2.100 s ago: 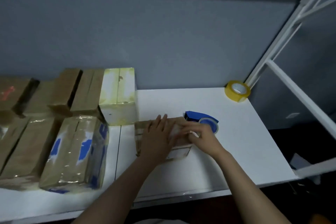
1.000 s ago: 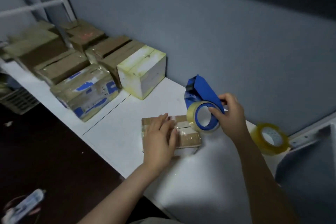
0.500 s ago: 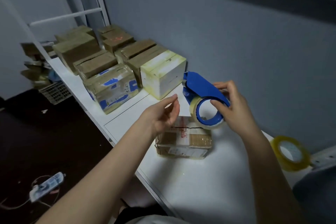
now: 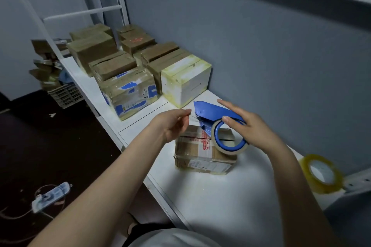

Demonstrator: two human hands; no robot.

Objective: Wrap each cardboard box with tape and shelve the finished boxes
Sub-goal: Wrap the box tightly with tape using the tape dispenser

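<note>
A small brown cardboard box (image 4: 200,150) with a printed label and tape bands lies on the white shelf board (image 4: 230,202). Just above it my right hand (image 4: 253,128) grips a blue tape dispenser (image 4: 208,113) loaded with a clear tape roll (image 4: 230,151), thumb on the roll and fingers over the blue guard. My left hand (image 4: 172,126) hovers to the left of the dispenser's mouth. Its fingertips are pressed together on what looks like the tape's free end.
Several wrapped boxes stand along the shelf at the back left, among them a blue-patched one (image 4: 128,92) and a white one (image 4: 186,84). A yellow tape roll (image 4: 321,173) lies at the right. A power strip (image 4: 51,196) and a basket (image 4: 66,94) are on the dark floor.
My left hand lifted off the small box and moved up to the dispenser's mouth. My right hand raised the dispenser from the board to above the box. My view swung left.
</note>
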